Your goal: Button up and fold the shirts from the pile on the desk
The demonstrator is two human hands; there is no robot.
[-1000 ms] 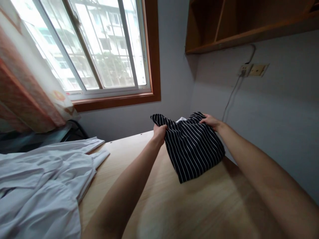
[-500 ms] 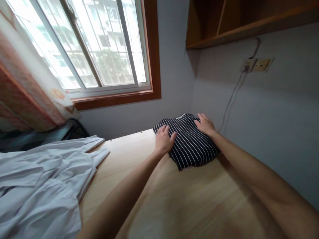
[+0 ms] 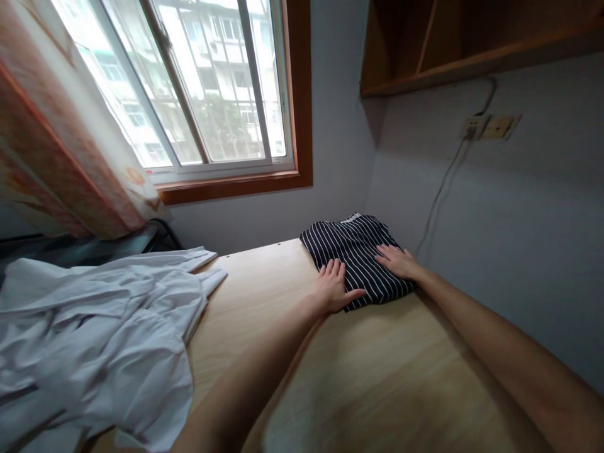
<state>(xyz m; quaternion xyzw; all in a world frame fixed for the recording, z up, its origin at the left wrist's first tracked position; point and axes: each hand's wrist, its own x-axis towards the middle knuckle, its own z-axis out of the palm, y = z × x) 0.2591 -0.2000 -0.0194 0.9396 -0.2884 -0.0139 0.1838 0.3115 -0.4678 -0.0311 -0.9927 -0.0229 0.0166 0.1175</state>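
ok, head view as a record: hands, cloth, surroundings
left hand: open, palm down, at the left near edge of the striped cloth
right hand: open, palm down, on its right side
striped cloth: black and white, lying on wooden surface
left side: rumpled white garment
behind: window, curtain
upper right: wall shelf

Your counter (image 3: 259,280) is pale wood. On it you have striped cloth (image 3: 359,255) toward the far end, rumpled white cloth (image 3: 108,333) at left.
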